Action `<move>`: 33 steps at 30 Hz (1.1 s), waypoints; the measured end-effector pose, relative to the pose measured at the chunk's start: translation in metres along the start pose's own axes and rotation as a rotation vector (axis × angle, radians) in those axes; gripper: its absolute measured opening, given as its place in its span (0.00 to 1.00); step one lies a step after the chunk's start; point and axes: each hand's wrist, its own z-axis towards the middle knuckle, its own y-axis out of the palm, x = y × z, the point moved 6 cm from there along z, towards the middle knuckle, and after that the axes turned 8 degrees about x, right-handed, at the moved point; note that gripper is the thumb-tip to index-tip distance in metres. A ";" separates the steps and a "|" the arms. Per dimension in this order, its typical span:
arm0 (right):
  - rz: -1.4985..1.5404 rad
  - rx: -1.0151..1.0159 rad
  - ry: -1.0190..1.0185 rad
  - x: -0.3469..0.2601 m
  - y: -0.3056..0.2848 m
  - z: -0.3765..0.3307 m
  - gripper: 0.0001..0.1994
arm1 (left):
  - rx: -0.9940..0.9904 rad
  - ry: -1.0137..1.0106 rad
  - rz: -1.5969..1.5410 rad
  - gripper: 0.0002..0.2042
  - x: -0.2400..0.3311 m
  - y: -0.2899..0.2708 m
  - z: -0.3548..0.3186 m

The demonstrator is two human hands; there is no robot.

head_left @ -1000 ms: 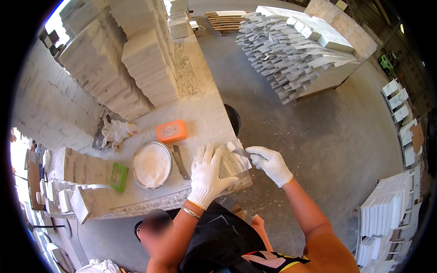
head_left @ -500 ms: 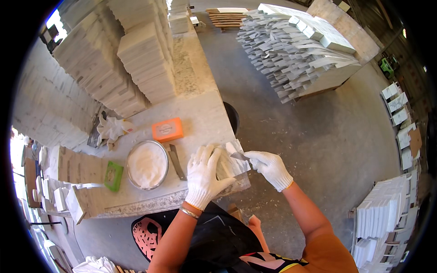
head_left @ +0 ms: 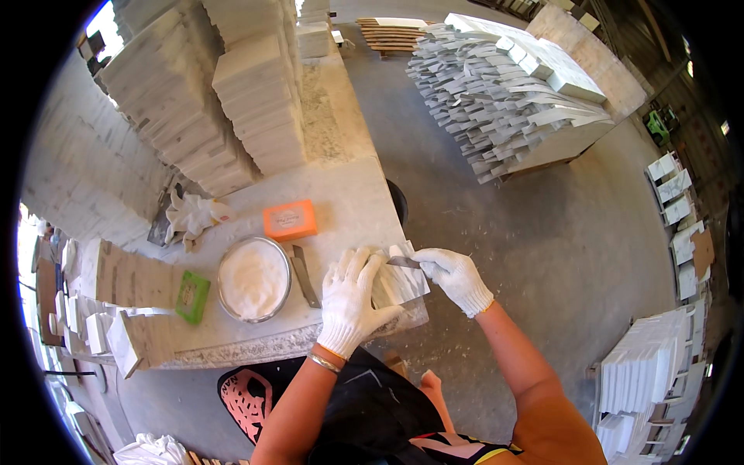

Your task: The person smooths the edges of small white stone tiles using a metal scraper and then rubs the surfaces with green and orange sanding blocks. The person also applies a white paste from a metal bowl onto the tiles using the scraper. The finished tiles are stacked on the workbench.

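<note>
My left hand (head_left: pixel 350 298), in a white knit glove, lies flat with its thumb apart on a white-grey marble tile (head_left: pixel 409 287) at the table's right corner. In my gloved right hand (head_left: pixel 459 282), closed fingers grip a grey flat-bladed putty knife (head_left: pixel 403 262). Its blade points left and rests over the tile's far part; whether it touches the surface I cannot tell. Left of my left hand lies a second flat grey blade (head_left: pixel 307 280). Beside that stands a round metal bowl (head_left: pixel 287 288) of white paste (head_left: pixel 253 279).
An orange box (head_left: pixel 291 220) and a green packet (head_left: pixel 192 297) lie on the table (head_left: pixel 333 186). A crumpled white glove (head_left: pixel 190 218) is farther left. Tall stacks of stone tiles (head_left: pixel 256 93) rise at the back left. Across the floor stands a pile of stone strips (head_left: pixel 496 101).
The putty knife and my right hand have shifted slightly left and up over the tile, and the blade now lies flatter. My left hand stays on the tile. The view has shifted a little.
</note>
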 end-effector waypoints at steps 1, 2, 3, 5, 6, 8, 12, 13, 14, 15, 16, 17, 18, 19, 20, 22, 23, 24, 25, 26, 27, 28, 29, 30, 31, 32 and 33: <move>-0.005 -0.003 0.006 0.002 -0.001 -0.003 0.13 | 0.009 0.010 -0.004 0.41 0.000 0.000 0.000; -0.009 -0.017 0.017 -0.001 -0.001 -0.008 0.13 | 0.016 0.008 -0.011 0.41 -0.003 0.001 -0.002; -0.013 -0.029 0.027 -0.004 -0.001 -0.014 0.12 | 0.035 0.009 -0.004 0.41 -0.006 0.003 -0.004; -0.043 -0.112 0.128 -0.006 -0.006 -0.027 0.12 | 0.073 0.017 0.014 0.41 -0.010 0.004 -0.007; -0.058 -0.150 0.178 -0.005 -0.006 -0.031 0.11 | 0.064 0.009 0.001 0.41 -0.010 0.004 -0.006; -0.042 -0.129 0.119 -0.007 -0.006 -0.026 0.11 | 0.041 -0.001 -0.023 0.41 -0.009 0.004 -0.005; -0.053 -0.037 -0.011 -0.005 0.003 -0.004 0.11 | -0.006 -0.006 0.001 0.43 -0.008 0.007 -0.005; -0.074 -0.028 -0.040 -0.005 0.003 -0.003 0.11 | -0.040 -0.016 -0.005 0.43 -0.007 0.007 -0.004; -0.075 -0.053 -0.030 -0.006 0.003 -0.004 0.12 | -0.063 -0.033 -0.007 0.43 -0.008 0.005 -0.002; -0.107 -0.110 -0.020 -0.007 0.003 -0.007 0.12 | -0.026 -0.026 0.002 0.43 -0.009 0.004 -0.003; -0.139 -0.167 -0.010 -0.010 0.001 -0.010 0.12 | 0.010 -0.020 0.012 0.43 -0.011 0.005 -0.006; -0.174 -0.221 0.006 -0.011 0.000 -0.016 0.13 | 0.042 -0.011 0.018 0.42 -0.011 0.004 -0.007; -0.153 -0.242 0.049 -0.008 -0.001 -0.020 0.14 | 0.035 -0.014 0.010 0.42 -0.012 0.005 -0.007; -0.144 -0.238 0.024 -0.009 -0.001 -0.017 0.14 | 0.028 -0.018 0.002 0.42 -0.012 0.006 -0.006; -0.135 -0.229 0.006 -0.008 -0.002 -0.014 0.14 | 0.014 -0.018 -0.008 0.42 -0.011 0.007 -0.006; -0.135 -0.182 -0.021 -0.005 -0.002 -0.006 0.14 | -0.001 -0.019 -0.003 0.42 -0.010 0.007 -0.006; -0.143 -0.144 -0.035 -0.002 0.002 0.003 0.14 | -0.007 -0.019 0.003 0.42 -0.010 0.006 -0.005; -0.151 -0.106 -0.048 -0.002 0.003 0.007 0.14 | -0.001 -0.004 0.006 0.42 -0.009 0.006 -0.005; -0.141 -0.110 -0.033 -0.001 0.001 0.003 0.14 | 0.005 0.012 0.008 0.42 -0.007 0.007 -0.005; -0.130 -0.120 -0.029 -0.003 0.001 0.000 0.14 | 0.021 0.022 0.015 0.42 -0.008 0.005 -0.005; -0.119 -0.131 -0.024 -0.005 0.001 -0.004 0.14 | 0.022 0.014 0.017 0.42 -0.009 0.004 -0.005; -0.141 -0.189 0.011 -0.004 0.000 -0.011 0.14 | 0.024 0.005 0.018 0.42 -0.010 0.004 -0.005; -0.148 -0.212 0.010 -0.005 -0.002 -0.015 0.14 | 0.023 -0.005 0.017 0.42 -0.011 0.006 -0.006; -0.154 -0.236 0.009 -0.007 -0.005 -0.019 0.13 | 0.028 -0.001 0.017 0.43 -0.011 0.007 -0.006; -0.161 -0.260 0.008 -0.008 -0.005 -0.019 0.13 | 0.034 0.002 0.018 0.43 -0.012 0.007 -0.006; -0.179 -0.256 -0.022 -0.009 -0.006 -0.018 0.13 | 0.030 0.010 0.017 0.43 -0.011 0.008 -0.008; -0.172 -0.217 -0.031 -0.009 -0.006 -0.013 0.13 | 0.010 0.004 0.010 0.44 -0.011 0.009 -0.008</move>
